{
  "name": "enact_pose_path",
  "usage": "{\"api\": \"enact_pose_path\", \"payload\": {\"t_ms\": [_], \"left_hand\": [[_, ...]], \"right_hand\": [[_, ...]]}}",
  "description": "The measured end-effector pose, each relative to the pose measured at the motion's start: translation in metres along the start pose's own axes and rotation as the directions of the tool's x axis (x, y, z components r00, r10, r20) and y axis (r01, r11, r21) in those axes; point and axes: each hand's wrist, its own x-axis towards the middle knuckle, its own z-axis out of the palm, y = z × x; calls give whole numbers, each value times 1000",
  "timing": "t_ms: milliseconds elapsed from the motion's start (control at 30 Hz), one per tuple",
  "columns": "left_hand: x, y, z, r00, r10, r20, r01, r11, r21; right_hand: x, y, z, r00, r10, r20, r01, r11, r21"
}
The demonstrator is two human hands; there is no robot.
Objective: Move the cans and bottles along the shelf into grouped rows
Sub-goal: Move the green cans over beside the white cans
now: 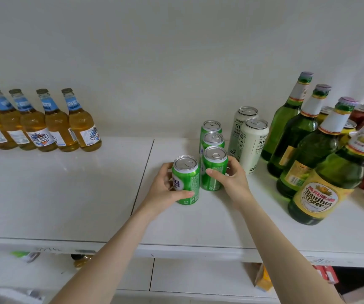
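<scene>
Currently, a short green aluminium can with a silver pull-tab lid (186,181) is held upright in the left hand (165,187). The grip is closed round it, thumb across the front, fingers behind. Whether its base is on the white shelf (67,194) cannot be told.

A second green can (214,170), just beside it on the right, is gripped by the right hand (231,181), with the thumb on the front and the fingers curled round the far side. This can is at the front of a file of three. The other two green cans (213,140) are lined up behind it towards the wall.

Two tall white cans (253,145) are placed just right of that file. Four green glass bottles with yellow labels (321,194) are ranged diagonally at far right. A row of amber bottles with blue neck labels (56,126) is set against the wall at far left, well apart from the cans.
</scene>
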Motion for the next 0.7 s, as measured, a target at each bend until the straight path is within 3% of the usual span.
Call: {"api": "enact_pose_path", "payload": {"t_ms": [300,433,500,700], "left_hand": [[-5,-10,-5,1000,-15,18,15,1000,15],[-6,-15,-11,999,-19,27,16,995,102],[-8,-16,-10,1000,-16,25,13,993,121],[-21,-17,11,998,-19,53,13,993,118]], "right_hand": [[-7,6,-4,999,15,-51,-13,1000,23],[-28,4,-11,957,-9,-289,34,996,82],[-40,3,-12,939,-37,-343,72,993,90],[-69,-1,-14,998,-55,-15,55,997,46]]}}
